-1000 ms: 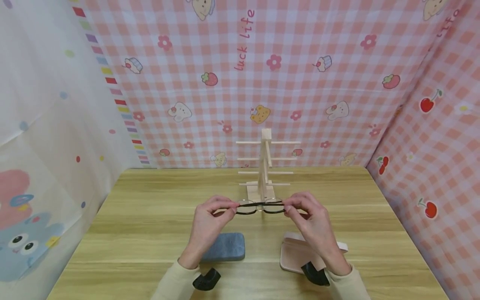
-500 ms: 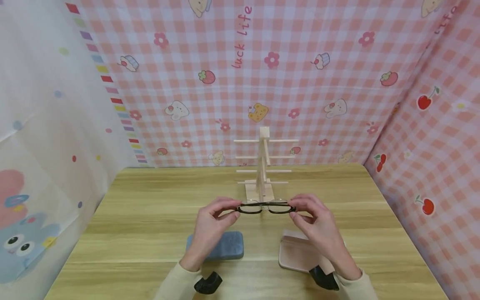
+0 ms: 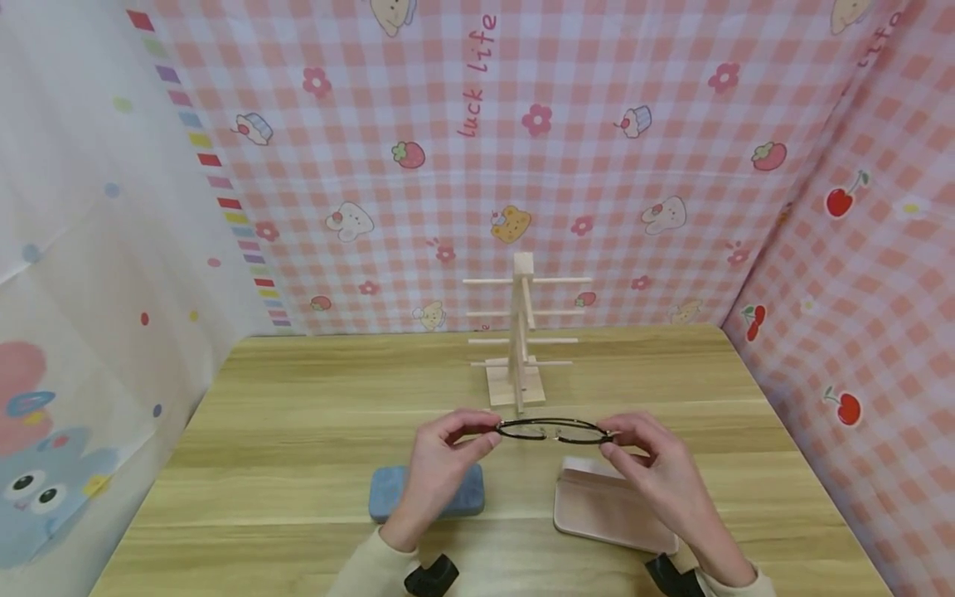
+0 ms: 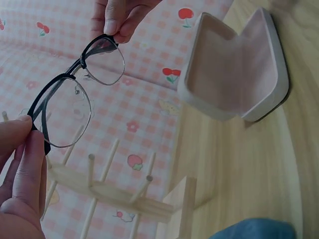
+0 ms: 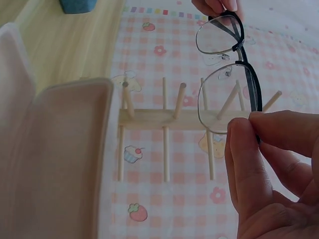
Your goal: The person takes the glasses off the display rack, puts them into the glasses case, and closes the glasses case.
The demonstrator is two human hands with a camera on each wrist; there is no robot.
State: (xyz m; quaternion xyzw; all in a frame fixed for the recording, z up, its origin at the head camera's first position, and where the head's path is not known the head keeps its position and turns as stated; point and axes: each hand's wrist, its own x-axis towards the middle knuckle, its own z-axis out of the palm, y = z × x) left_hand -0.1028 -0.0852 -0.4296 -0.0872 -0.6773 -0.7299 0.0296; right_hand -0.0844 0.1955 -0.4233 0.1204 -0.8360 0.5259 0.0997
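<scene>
A pair of eyeglasses [image 3: 552, 430] with black upper rims and thin metal lower rims is held level above the table, between both hands. My left hand [image 3: 452, 458] pinches one outer corner of the frame between thumb and fingers. At the opposite corner my right hand [image 3: 660, 473] pinches the frame the same way. The temples look folded behind the lenses in the left wrist view, where the eyeglasses [image 4: 75, 89] show clearly. Just beyond them stands a wooden rack [image 3: 521, 332] with several horizontal pegs, none bearing anything.
Below my left hand lies a blue glasses case [image 3: 462, 496], partly covered by the hand. Under my right hand is an open glasses case [image 3: 604, 510] with a pale pink lining. Checked cloth [image 3: 448, 191] hangs behind the wooden table [image 3: 313, 406].
Both hands have drawn the eyeglasses back from the rack, lower and slightly to the right. The eyeglasses have tipped, so their lenses look flatter in the head view.
</scene>
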